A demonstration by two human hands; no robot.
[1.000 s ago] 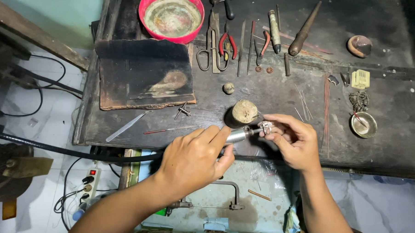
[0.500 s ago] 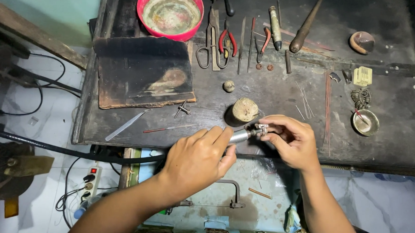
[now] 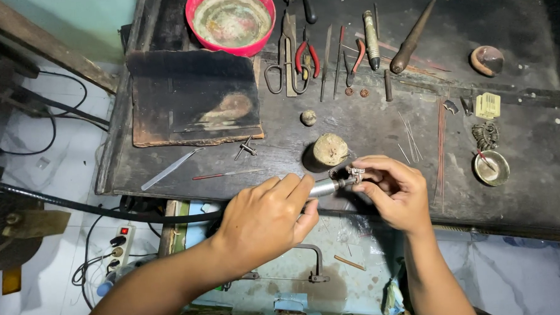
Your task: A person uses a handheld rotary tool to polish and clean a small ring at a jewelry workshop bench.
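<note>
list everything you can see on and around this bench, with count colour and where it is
bowl: 1, red, top centre of bench
charred board: 1, black-brown, upper left of bench
scissors: 1, metal, right of board
pliers: 1, red-handled, beside scissors
wooden-handled tool: 1, brown, upper right
wooden peg: 1, tan, bench front, just above the hands
small dish: 1, brass, right edge
power strip: 1, white, floor at left
rotary handpiece: 1, silver with black cable, in left hand
small metal piece: 1, silver, at handpiece tip, in right fingers
left hand: gripping handpiece
right hand: pinching metal piece
</note>
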